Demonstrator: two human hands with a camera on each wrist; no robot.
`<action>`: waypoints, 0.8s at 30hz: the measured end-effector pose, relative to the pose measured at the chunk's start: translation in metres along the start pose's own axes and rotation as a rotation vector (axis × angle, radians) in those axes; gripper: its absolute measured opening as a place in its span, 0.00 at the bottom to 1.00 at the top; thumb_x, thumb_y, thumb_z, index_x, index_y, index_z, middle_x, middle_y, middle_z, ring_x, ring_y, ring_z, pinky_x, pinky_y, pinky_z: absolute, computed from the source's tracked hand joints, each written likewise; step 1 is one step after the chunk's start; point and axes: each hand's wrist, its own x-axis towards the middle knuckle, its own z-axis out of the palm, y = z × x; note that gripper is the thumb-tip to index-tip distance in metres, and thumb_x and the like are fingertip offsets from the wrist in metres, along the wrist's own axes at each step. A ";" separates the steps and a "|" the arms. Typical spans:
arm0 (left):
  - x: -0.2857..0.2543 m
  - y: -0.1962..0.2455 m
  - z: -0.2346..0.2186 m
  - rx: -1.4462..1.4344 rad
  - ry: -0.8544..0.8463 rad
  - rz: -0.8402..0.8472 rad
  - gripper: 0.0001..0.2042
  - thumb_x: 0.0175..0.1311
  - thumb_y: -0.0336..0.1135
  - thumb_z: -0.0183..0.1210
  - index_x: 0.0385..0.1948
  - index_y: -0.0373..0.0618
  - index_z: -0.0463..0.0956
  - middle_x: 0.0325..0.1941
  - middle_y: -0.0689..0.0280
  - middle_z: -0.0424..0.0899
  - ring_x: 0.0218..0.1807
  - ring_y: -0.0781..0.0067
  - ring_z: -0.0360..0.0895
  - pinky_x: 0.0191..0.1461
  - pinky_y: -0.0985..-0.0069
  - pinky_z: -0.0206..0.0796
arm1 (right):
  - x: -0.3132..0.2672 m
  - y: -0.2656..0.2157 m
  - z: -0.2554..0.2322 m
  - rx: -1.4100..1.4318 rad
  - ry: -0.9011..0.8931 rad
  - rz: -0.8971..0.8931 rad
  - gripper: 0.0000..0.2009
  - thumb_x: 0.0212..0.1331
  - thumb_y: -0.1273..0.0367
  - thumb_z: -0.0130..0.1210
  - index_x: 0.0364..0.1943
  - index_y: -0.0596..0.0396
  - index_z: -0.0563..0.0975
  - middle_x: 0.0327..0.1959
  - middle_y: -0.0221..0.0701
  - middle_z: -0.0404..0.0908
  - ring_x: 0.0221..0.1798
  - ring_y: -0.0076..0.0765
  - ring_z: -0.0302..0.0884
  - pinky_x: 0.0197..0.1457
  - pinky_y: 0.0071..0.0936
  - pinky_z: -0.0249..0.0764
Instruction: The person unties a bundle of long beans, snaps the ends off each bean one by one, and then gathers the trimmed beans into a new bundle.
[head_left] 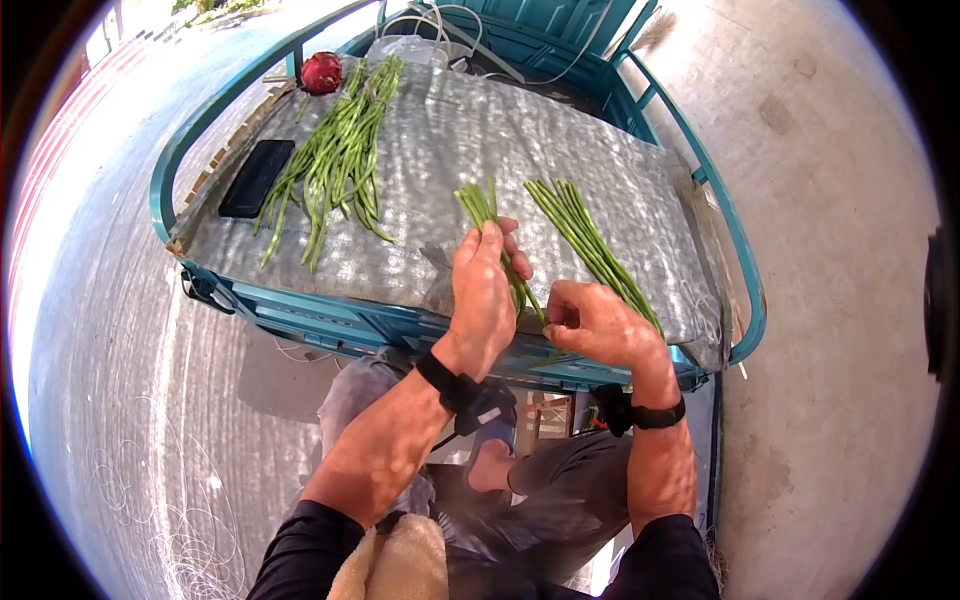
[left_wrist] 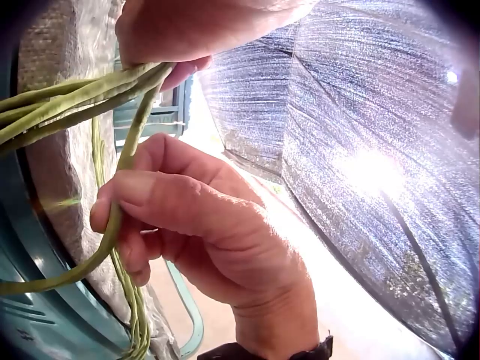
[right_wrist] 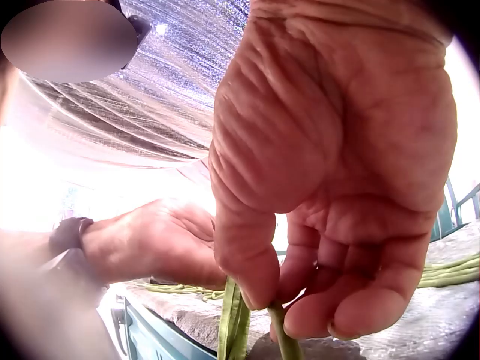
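Observation:
My left hand grips a small bunch of green long beans around its middle, over the front edge of the cart bed. Close to its right, my right hand pinches one long bean between thumb and forefinger. That bean bends down from the left hand's bunch in the left wrist view. A neat bundle of long beans lies on the grey sheet just beyond the right hand. Farther left is a loose, tangled pile of long beans.
A dark phone and a red dragon fruit lie at the left on the grey sheet. Teal rails curve around the cart bed. A clear plastic bag sits at the back. The person's legs are below the front edge.

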 end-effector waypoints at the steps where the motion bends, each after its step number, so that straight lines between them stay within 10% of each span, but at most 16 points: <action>1: 0.000 0.000 0.000 -0.008 -0.001 -0.005 0.12 0.86 0.39 0.46 0.53 0.39 0.71 0.37 0.68 0.74 0.34 0.75 0.72 0.42 0.72 0.71 | 0.000 0.001 0.000 -0.004 0.000 -0.010 0.12 0.55 0.67 0.67 0.37 0.62 0.79 0.27 0.38 0.82 0.31 0.38 0.82 0.38 0.37 0.78; 8: -0.002 0.001 0.004 -0.014 0.027 -0.046 0.12 0.88 0.40 0.44 0.52 0.41 0.68 0.37 0.66 0.74 0.32 0.74 0.70 0.39 0.71 0.69 | -0.005 0.003 -0.009 0.127 0.038 0.010 0.10 0.57 0.70 0.67 0.36 0.63 0.81 0.31 0.42 0.86 0.36 0.43 0.86 0.42 0.39 0.81; 16: 0.002 -0.002 0.000 0.034 0.037 -0.051 0.12 0.88 0.42 0.44 0.48 0.44 0.68 0.34 0.69 0.70 0.29 0.77 0.65 0.34 0.74 0.62 | -0.002 0.086 -0.015 -0.109 0.705 0.188 0.07 0.58 0.75 0.67 0.37 0.61 0.80 0.31 0.42 0.86 0.35 0.47 0.86 0.41 0.41 0.80; 24: 0.002 -0.006 0.000 0.091 0.021 -0.085 0.10 0.86 0.42 0.48 0.44 0.47 0.69 0.31 0.71 0.69 0.27 0.79 0.65 0.32 0.74 0.61 | 0.008 0.110 0.007 -0.148 0.600 0.180 0.07 0.56 0.75 0.66 0.36 0.60 0.80 0.34 0.45 0.85 0.40 0.55 0.85 0.45 0.46 0.79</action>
